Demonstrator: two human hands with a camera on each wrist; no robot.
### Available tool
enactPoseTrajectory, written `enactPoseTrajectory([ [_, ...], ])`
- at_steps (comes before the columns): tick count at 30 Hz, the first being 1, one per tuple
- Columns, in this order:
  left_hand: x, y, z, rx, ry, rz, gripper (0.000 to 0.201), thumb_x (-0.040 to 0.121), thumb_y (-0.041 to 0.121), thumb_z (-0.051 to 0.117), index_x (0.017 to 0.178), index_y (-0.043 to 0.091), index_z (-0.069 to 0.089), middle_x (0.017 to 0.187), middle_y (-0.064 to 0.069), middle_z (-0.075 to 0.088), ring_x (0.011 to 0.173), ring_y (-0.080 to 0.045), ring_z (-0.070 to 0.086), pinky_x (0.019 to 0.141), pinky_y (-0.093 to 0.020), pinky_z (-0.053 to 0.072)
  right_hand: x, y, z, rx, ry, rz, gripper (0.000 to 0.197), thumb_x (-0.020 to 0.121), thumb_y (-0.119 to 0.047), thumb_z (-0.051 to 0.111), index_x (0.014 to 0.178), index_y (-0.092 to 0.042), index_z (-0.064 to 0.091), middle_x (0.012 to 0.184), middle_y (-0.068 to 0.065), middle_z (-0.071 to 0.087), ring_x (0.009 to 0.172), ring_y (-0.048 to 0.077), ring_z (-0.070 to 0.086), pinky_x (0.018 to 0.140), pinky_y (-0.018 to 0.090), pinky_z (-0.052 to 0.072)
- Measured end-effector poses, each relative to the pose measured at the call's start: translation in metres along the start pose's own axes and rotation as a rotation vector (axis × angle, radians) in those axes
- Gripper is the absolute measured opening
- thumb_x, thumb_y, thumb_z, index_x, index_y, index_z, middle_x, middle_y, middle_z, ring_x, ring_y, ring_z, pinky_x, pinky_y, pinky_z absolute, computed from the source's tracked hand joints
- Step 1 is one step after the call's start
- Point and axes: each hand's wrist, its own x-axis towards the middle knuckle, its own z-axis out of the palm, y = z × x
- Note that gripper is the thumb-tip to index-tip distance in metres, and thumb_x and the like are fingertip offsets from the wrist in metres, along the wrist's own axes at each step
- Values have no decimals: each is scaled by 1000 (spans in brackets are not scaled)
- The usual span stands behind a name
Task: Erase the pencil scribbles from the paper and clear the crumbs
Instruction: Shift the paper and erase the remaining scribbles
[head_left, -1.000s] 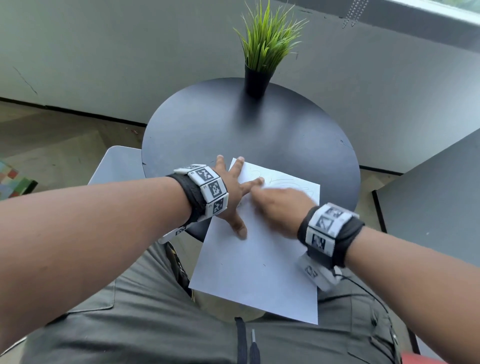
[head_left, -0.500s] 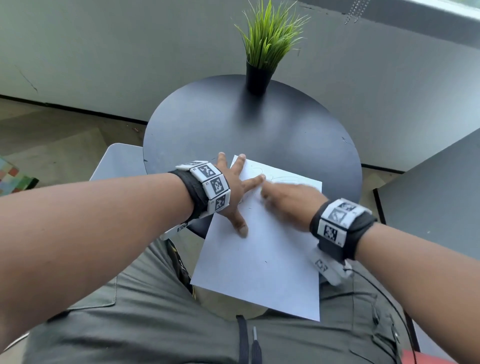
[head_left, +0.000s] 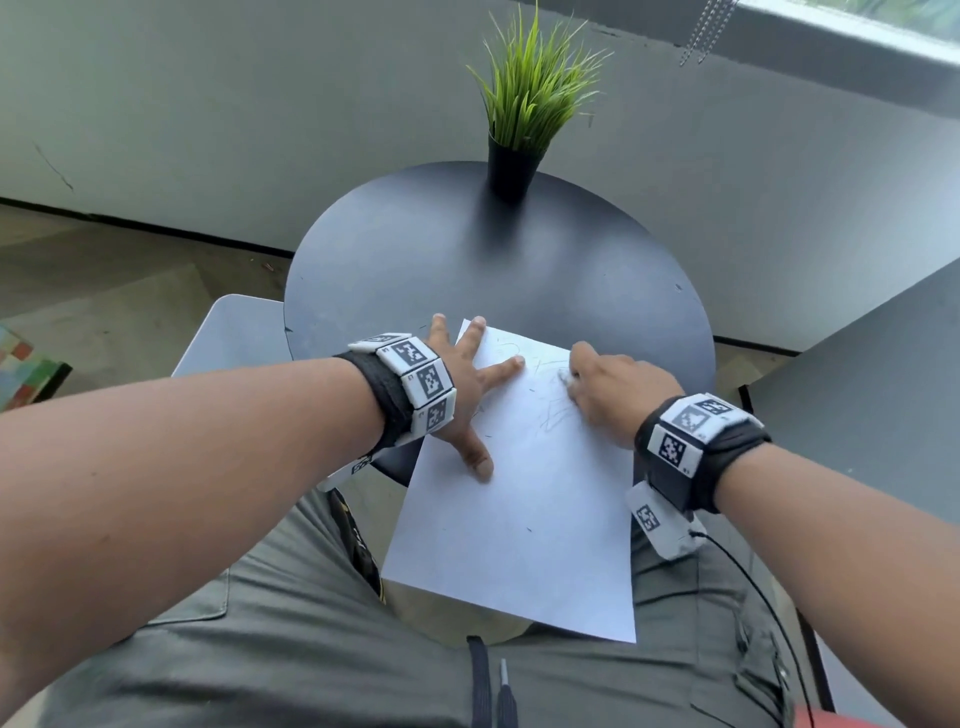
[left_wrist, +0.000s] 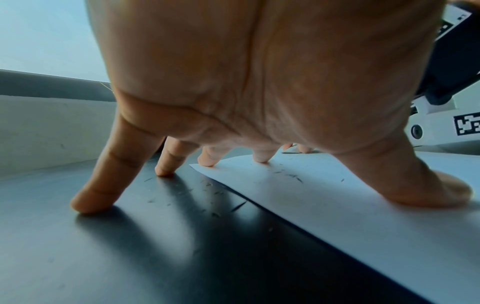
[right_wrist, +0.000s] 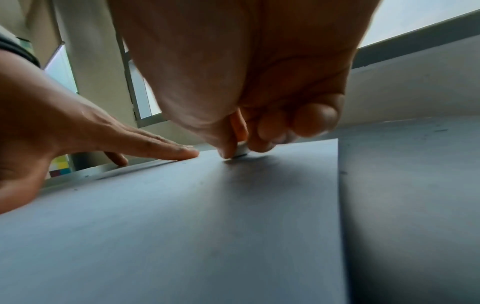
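On the round black table (head_left: 395, 270) I've got the paper (head_left: 519, 519) hanging over the near edge onto my lap. My left hand (head_left: 462, 389) is splayed flat, 2 fingers and the thumb pinning the sheet. My right hand (head_left: 613, 395) pinches a small white eraser (right_wrist: 241, 151) against the pencil scribbles (head_left: 550, 410). Dark crumbs (left_wrist: 213, 191) sit by the paper's left edge.

From head height we are looking steeply down over the round table (head_left: 519, 270), while our two wrist cameras are skimming its surface close under each palm, facing across it, all three sharing the paper (head_left: 519, 519).
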Motion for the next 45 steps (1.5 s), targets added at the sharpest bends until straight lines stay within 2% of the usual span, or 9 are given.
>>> enactPoseTrajectory([
  [6,1,-7,-1,182,102,54,145,44,99,58,158,33,-5,163,-10,-25,148,-42,-21,108,-78,7,-5,-6,11,-34,53,-47,20,102,-43,28,102,-24,33,94,2,41,84,36,56,72,44,50],
  [12,8,-10,12,27,78,135,140,54,88,67,158,29,-7,166,-8,-14,153,-30,-10,122,-51,17,-16,-24,8,14,63,-142,15,99,-38,34,105,-25,38,98,7,49,89,36,60,73,41,50],
  [16,6,-7,21,28,144,154,143,52,95,60,159,23,-2,165,-12,-13,152,-34,-10,123,-49,13,-44,-56,14,-54,-37,-428,14,95,-31,45,108,-26,45,99,6,49,83,31,57,60,35,37],
  [19,8,-8,24,35,168,174,142,52,95,58,159,21,0,165,-13,-10,151,-35,-8,122,-51,15,-27,-42,6,17,14,-335,14,97,-40,41,107,-30,44,99,2,53,91,31,58,69,37,46],
  [26,8,-12,23,30,154,183,142,53,94,60,159,23,-2,166,-12,-12,152,-34,-10,123,-51,13,-30,-58,15,50,-17,-420,10,95,-34,44,103,-29,38,89,1,47,85,33,58,63,37,41],
  [31,9,-13,22,63,182,176,141,53,96,58,159,24,0,166,-12,-9,152,-34,-6,122,-51,15,-2,-40,3,89,140,-240,12,98,-33,40,109,-28,43,98,8,59,91,35,60,73,39,49],
  [35,9,-11,23,45,151,157,142,51,95,60,158,31,-7,166,-11,-15,152,-35,-10,122,-54,11,-40,-65,18,43,-44,-479,21,93,-25,51,112,-24,43,101,5,55,87,32,58,69,39,48],
  [40,9,-8,18,64,132,145,139,49,97,59,156,40,-11,165,-12,-15,152,-37,-8,120,-58,14,-13,-23,7,47,112,-189,11,99,-33,36,99,-23,40,95,3,55,87,33,59,74,42,51],
  [45,7,-8,18,84,127,135,140,49,97,58,155,40,-12,165,-12,-16,152,-38,-9,118,-62,12,-48,-51,18,19,-72,-517,15,92,-21,48,107,-20,44,95,2,48,82,31,55,68,42,48],
])
